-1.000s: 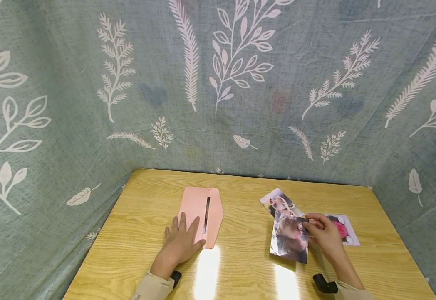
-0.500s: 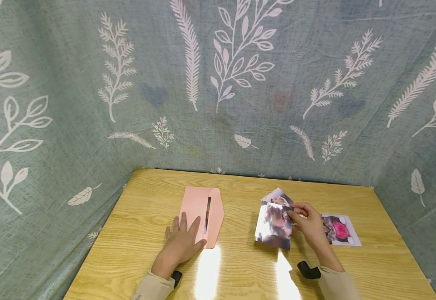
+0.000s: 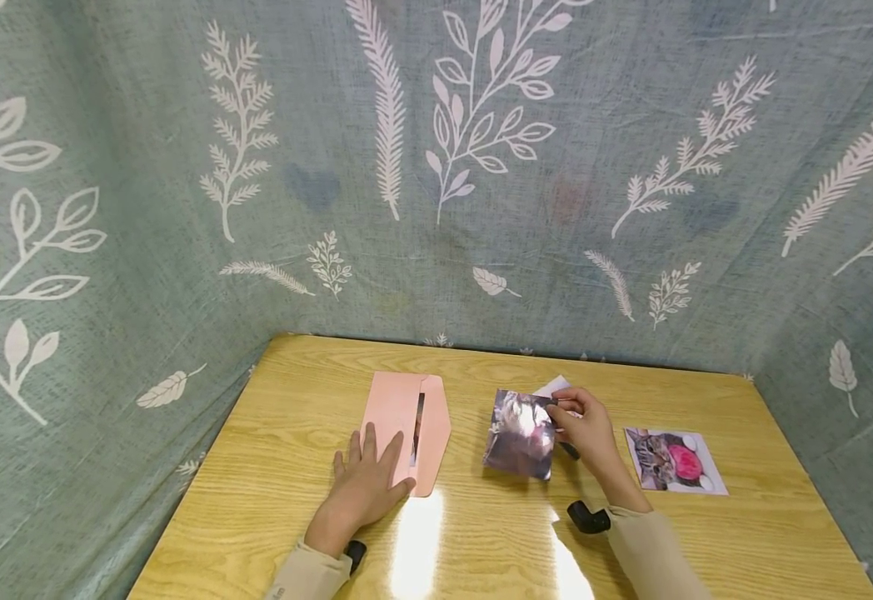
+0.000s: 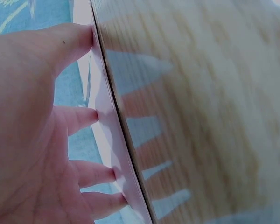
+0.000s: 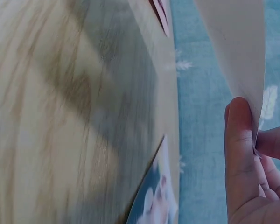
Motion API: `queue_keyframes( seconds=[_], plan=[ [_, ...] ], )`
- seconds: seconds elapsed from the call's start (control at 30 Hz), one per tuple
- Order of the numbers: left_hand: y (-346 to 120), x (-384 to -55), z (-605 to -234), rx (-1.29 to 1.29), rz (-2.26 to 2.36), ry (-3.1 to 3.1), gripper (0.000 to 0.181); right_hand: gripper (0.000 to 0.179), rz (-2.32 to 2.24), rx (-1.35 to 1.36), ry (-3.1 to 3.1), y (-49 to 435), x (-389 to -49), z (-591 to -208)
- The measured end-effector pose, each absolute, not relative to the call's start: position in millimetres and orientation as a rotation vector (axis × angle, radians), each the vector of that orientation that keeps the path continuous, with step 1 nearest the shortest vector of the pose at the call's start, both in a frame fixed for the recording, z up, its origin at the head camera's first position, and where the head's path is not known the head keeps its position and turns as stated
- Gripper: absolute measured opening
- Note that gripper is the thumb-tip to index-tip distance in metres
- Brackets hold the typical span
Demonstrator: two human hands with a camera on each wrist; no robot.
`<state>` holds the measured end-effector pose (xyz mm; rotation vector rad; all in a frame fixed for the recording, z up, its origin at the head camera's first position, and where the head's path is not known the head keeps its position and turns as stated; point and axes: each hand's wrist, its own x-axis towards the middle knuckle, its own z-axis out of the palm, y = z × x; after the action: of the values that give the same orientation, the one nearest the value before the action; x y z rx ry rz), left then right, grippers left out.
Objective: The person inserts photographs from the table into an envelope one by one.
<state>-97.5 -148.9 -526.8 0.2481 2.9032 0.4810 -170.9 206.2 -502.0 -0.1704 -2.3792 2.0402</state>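
Because the right grip point(image 3: 587, 430) pinches only one edge, the glossy photo point(image 3: 517, 435) extending leftward from it could sag or slip, while the left grip point(image 3: 366, 487) rests spread atop the pink envelope point(image 3: 394, 404).

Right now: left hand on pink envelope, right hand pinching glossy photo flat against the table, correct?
Not flat: the right hand pinches the glossy photo above the table, per the right wrist view. The left hand is on the pink envelope.

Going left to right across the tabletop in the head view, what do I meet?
Envelope → held photo → right hand → cat photo. Left out for overlap: left hand, half-hidden photo.
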Motion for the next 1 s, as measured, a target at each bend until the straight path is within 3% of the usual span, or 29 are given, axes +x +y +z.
queue_keyframes(
  seconds=[0.47, 1.0],
  plan=[
    [-150.1, -97.1, -525.9, 0.238, 0.473, 2.906, 0.076, 0.028, 1.967, -0.048, -2.421, 163.2, -196.3, -508.0],
    [-147.9, -96.2, -521.8, 0.222, 0.491, 2.892, 0.076, 0.023, 1.902, -0.119, -2.429, 121.6, -220.6, -531.8]
  ],
)
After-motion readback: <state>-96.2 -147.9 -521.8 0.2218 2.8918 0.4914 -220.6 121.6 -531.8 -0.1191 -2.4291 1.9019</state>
